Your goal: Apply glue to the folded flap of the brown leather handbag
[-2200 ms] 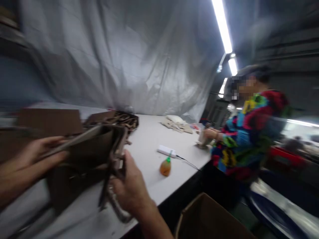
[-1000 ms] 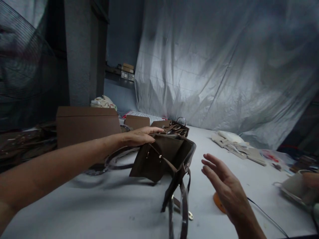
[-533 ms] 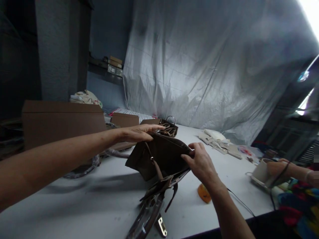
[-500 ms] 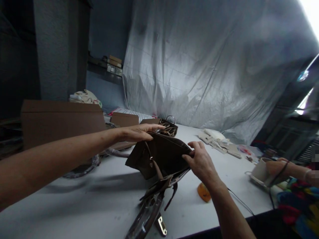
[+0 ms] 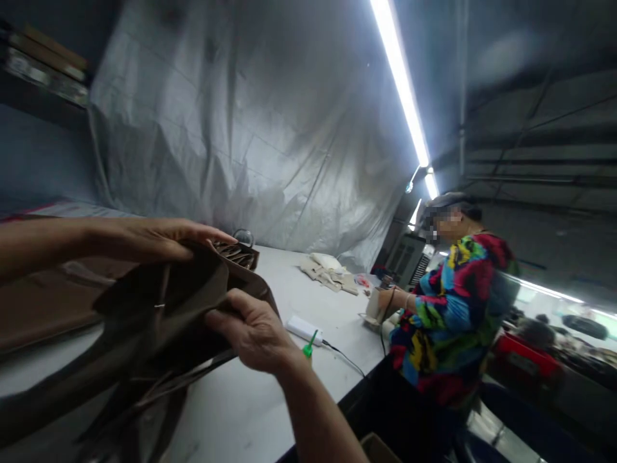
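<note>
A dark brown handbag [image 5: 193, 308] is held up over the table in front of me, its lower left part smeared by motion. My left hand [image 5: 159, 239] lies along its upper edge, fingers stretched over the top and thumb underneath, gripping the rim. With thumb and fingers, my right hand [image 5: 255, 331] pinches the bag's panel near the right side. A thin strap with a small metal fitting hangs inside the opening. Just behind the bag is a brown box-like holder [image 5: 243, 257] packed with brown strips or straps.
On the white table [image 5: 284, 392] lie a white device [image 5: 303, 328] with a cable, a green-tipped tool [image 5: 309, 344] and pale fabric pieces [image 5: 328, 270]. A co-worker in a colourful top [image 5: 453, 321] stands at the right, handling a pale piece [image 5: 375, 305]. Silver sheeting [image 5: 250, 128] hangs behind.
My view has swung right, bringing the co-worker into full sight. The bag sits further left and closer in view. My right hand has moved from the bag's far right rim onto an inner panel.
</note>
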`<state>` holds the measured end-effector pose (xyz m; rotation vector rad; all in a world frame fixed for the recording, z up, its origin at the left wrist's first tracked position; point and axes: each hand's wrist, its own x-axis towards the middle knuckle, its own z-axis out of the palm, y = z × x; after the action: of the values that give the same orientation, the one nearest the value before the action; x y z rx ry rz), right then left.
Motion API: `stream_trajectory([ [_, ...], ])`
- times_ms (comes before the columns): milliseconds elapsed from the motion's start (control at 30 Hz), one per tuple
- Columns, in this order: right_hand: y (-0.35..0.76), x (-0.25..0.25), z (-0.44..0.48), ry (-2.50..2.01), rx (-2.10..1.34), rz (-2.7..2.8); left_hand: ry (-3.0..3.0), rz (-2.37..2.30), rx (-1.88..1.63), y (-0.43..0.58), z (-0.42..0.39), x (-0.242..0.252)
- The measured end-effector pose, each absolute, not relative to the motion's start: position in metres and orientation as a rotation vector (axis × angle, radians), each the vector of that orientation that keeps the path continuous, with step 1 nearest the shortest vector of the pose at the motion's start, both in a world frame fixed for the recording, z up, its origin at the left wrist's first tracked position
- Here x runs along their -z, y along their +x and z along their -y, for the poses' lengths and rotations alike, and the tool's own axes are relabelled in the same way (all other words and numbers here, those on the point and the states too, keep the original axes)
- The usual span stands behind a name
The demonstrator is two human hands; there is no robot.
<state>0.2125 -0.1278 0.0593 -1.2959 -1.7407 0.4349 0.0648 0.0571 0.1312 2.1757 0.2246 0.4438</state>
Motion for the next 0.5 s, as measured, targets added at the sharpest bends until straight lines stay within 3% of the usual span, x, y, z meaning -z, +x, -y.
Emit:
stream_trajectory([
  [100, 0.197, -0.031, 0.104, -0.950, -0.700, 1.309, 2.503, -0.139, -0.470, 0.096, -0.067, -0.113],
  [267, 0.203, -0.007, 0.072, -0.729, -0.844, 0.776, 2.978, -0.411, -1.021, 0.115, -0.066, -0.049],
  [433, 0.231, 0.002, 0.063, -0.681, -0.946, 0.628, 2.722, -0.478, -1.385, 0.092, -0.041, -0.034],
  [500, 0.235, 0.005, 0.062, -0.678, -0.994, 0.635, 2.579, -0.423, -1.331, 0.087, -0.031, -0.036],
])
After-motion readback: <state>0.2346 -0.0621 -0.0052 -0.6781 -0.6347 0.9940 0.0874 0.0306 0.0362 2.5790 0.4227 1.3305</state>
